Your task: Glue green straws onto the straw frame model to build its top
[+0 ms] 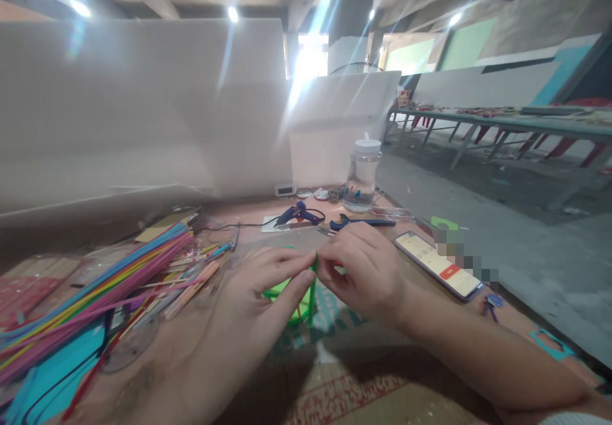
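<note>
A small bright green open-framed piece with straight thin edges stands in front of me, partly hidden by my fingers. With thumb and forefinger, my left hand pinches its upper corner. Right against those fingertips, my right hand is closed in a pinch at the same corner. Whether a smaller part lies between the right fingertips is hidden. Beyond my hands a dark blue glue gun rests by a white card, close to blue-handled pliers.
Bundled coloured pipe cleaners and sticks cover the left side. A lit phone lies to the right, near the table edge. A water bottle stands at the back before a white panel. Cardboard with red writing is nearest me.
</note>
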Tool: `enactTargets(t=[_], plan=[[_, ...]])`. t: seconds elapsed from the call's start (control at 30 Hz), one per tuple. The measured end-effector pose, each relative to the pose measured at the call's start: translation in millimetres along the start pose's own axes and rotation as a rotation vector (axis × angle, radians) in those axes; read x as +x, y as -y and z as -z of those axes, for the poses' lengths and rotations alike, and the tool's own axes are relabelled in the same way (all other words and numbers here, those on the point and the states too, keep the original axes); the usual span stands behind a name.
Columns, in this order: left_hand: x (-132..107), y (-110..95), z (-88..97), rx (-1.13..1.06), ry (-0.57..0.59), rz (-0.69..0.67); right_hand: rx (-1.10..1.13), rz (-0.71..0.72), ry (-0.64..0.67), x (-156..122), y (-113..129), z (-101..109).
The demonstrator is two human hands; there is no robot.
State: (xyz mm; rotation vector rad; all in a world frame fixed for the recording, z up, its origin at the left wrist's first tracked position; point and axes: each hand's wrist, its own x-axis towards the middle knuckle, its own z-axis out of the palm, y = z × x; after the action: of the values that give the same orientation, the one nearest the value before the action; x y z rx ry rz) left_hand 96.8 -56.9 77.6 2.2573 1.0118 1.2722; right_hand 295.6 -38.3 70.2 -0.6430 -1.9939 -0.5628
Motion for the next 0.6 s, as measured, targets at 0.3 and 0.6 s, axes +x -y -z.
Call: enactTargets(t=[0.3,0.6], plan=[[7.1,4.5,-1.5,0.064,-0.031,0.086,0.154,0.036,0.077,5.1,1.5,-0.5],[22.4,39.2,16.7,-0.285,-0.07,0.374,0.13,-0.457,0.878,-35.9,-49.6,24.2]])
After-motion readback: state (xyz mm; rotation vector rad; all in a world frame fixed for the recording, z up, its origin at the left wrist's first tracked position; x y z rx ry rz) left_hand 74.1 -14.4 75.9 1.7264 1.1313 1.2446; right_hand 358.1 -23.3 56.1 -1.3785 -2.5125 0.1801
